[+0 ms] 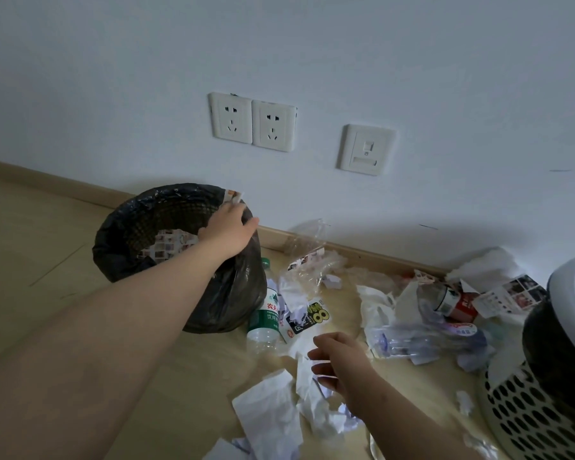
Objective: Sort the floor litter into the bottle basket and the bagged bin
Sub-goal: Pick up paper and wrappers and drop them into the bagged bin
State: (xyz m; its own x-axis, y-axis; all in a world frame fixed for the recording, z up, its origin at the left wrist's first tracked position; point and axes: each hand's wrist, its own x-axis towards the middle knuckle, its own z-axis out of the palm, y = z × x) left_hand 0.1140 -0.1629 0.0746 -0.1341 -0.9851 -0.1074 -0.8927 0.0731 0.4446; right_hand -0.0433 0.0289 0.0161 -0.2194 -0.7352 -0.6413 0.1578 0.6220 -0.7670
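While the left hand (228, 227) reaches over the far rim of the bin (130, 210), its fingers pinch a scrap (233, 196) of printed paper, held right at the edge of the black bag and not yet let go. The step in hand, then, looks like a paper drop into the bagged bin, which stands by the wall with printed sheets lying inside.

The right hand (336, 360) hovers low over the tissues (269, 413) strewn on the floor. Its fingers are loosely curled and somewhat apart, and I cannot tell whether they have anything between them.

A bottle (267, 315) with a green label lies against the bin's base on its right side, partly under crumpled paper. More bottles (412, 340), most of them clear and one red-labelled, lie heaped with plastic film and tissue nearer the basket (528, 419), the white perforated tub at the far right. Most of the litter is on the floor, so the sort looks far from done.

Next, I judge, the left fingers should part only once the scrap is well inside the rim, since at the edge it could slide down outside. The right hand is placed to gather tissue for the same bin. The bottles call for a reach across to the basket.
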